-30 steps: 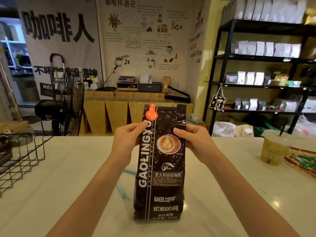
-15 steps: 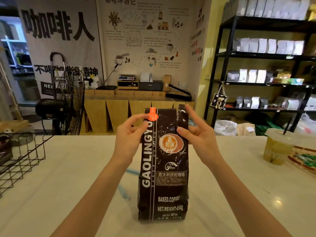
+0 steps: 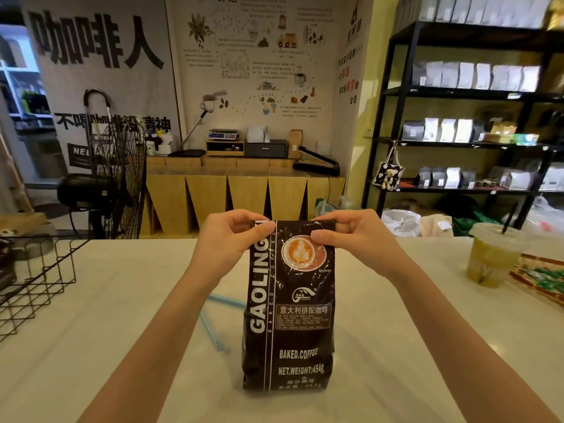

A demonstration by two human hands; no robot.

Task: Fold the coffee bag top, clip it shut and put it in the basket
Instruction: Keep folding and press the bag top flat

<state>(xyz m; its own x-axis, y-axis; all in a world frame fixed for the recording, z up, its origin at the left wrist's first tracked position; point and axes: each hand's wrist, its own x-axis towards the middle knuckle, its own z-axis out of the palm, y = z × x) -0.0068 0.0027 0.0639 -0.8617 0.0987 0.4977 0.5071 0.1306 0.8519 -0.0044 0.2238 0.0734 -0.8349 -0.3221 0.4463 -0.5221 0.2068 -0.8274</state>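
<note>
So I've got the coffee bag [image 3: 290, 306] standing upright on the white counter [image 3: 106, 315], roughly dead centre in front of me. My left hand [image 3: 227, 239] is pinched onto the top left corner of the bag, thumb on the front face and fingers curled over the top edge. My right hand [image 3: 351, 236] is doing the same on the top right corner, thumb pressed just above the latte-art print. The top edge of the bag sits level between the two hands and looks folded over (can't really tell how tight the fold is, the foil is all glare up there). The wire basket [image 3: 36, 285] is off at the left edge of the counter, well apart from the bag. There's a light blue clip [image 3: 213, 325] lying flat on the counter just left of the bag, partly tucked behind it. An iced drink cup [image 3: 491, 254] sits far right.
</note>
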